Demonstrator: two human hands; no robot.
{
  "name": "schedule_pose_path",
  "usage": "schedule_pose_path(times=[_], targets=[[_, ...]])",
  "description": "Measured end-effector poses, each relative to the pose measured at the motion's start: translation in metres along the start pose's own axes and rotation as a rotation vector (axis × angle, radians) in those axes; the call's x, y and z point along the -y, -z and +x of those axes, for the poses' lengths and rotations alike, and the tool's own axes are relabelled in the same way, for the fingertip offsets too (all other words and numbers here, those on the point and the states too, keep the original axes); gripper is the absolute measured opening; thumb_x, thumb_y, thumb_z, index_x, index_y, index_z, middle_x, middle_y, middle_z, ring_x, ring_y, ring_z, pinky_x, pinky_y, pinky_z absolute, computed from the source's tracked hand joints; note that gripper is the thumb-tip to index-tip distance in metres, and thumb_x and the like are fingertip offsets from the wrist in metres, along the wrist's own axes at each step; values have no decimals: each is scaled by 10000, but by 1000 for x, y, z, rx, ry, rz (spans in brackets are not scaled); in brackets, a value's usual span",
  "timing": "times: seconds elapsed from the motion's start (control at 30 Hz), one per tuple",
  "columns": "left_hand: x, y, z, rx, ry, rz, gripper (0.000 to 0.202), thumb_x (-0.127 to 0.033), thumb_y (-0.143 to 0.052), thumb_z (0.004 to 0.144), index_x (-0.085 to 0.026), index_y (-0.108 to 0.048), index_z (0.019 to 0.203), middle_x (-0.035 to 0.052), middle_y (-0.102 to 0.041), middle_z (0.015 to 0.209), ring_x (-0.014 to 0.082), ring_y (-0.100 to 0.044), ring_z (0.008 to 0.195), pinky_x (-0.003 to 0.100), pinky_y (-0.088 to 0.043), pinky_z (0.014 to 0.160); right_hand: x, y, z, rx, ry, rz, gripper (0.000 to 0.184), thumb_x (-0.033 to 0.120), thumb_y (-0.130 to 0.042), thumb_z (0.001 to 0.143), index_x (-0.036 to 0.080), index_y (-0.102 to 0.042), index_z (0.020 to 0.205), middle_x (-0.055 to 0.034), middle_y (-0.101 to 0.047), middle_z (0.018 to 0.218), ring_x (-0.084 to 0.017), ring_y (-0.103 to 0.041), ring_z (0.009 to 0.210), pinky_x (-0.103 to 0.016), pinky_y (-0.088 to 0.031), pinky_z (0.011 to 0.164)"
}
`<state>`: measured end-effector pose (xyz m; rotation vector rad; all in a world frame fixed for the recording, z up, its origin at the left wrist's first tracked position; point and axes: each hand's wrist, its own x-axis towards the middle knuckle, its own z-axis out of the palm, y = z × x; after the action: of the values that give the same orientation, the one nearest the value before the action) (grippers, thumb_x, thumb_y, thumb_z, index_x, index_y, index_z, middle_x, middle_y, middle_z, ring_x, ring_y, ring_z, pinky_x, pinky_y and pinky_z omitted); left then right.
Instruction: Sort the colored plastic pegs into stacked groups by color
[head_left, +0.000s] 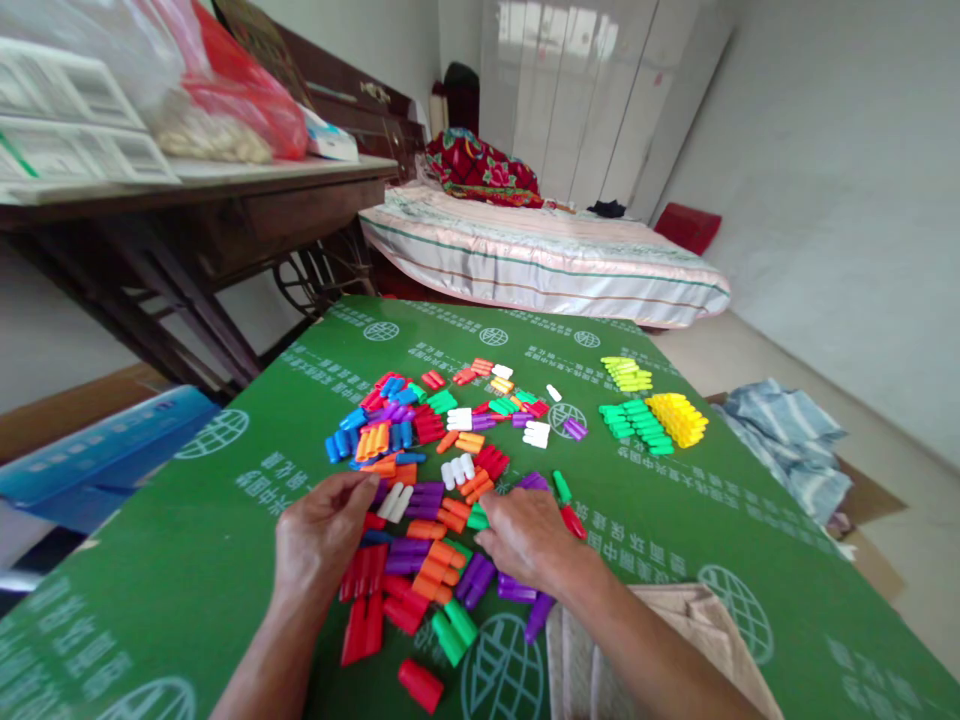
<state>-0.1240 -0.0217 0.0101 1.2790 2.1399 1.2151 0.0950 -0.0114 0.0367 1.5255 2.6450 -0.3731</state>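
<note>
My left hand (322, 525) is at the left edge of a loose pile of small coloured plastic cap-like tubes, many lying side by side in short rows. Its thumb and fingertips are pressed together beside a white row (396, 503); what they hold, if anything, is hidden. Across the pile, my right hand (529, 535) reaches in from the right, thumb and forefinger closing around a green piece (477, 517). An orange row (439, 570) and a purple row (474, 580) lie between the hands and me. Red pieces (363, 625) are nearest to my left forearm.
Sorted groups of green (636, 427), yellow (677, 418) and yellow-green pieces (627, 374) lie at the right of the green table (300, 390). A folded beige cloth (660, 640) lies under my right forearm. Beyond stand a bed (540, 250) and a side desk (285, 180).
</note>
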Motion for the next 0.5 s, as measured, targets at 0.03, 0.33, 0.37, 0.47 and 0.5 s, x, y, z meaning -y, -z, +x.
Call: schedule_pose_path(times=[0.03, 0.33, 0.37, 0.47, 0.5], targets=[[0, 0, 1, 1, 0, 9, 314, -475, -584, 670, -203, -696, 780, -11, -699, 638, 171, -621, 593, 235, -464, 533, 1, 0, 2, -1, 0, -7, 229, 329, -514, 833, 187, -631, 969, -92, -719, 880, -223, -673, 833, -298, -474, 706], [7, -2, 4, 6, -9, 12, 341, -492, -581, 684, -202, -700, 821, -13, -716, 717, 178, -640, 661, 231, -477, 581, -5, -3, 6, 1, 25, 20, 243, 359, -523, 818, 191, -639, 950, -88, -719, 861, -262, -679, 842, -341, -489, 711], [7, -2, 4, 8, -8, 13, 338, -489, -583, 685, -204, -700, 822, -13, -716, 722, 177, -641, 666, 230, -477, 587, -6, -3, 5, 6, 26, 25, 252, 377, -522, 818, 192, -642, 941, -88, -720, 863, -265, -678, 848, -343, -488, 715], [6, -1, 4, 15, -5, 16, 331, -486, -591, 679, -206, -702, 818, -16, -716, 725, 169, -640, 670, 220, -476, 591, -7, -1, 4, 6, 28, 45, 254, 392, -511, 826, 200, -646, 924, -81, -720, 876, -259, -676, 858, -336, -482, 717], [5, -1, 3, 16, -4, 15, 332, -487, -590, 678, -206, -702, 815, -17, -715, 720, 167, -639, 664, 217, -474, 584, -7, 0, 3, 5, 27, 51, 245, 385, -512, 827, 205, -646, 925, -75, -720, 880, -254, -675, 861, -330, -479, 717]])
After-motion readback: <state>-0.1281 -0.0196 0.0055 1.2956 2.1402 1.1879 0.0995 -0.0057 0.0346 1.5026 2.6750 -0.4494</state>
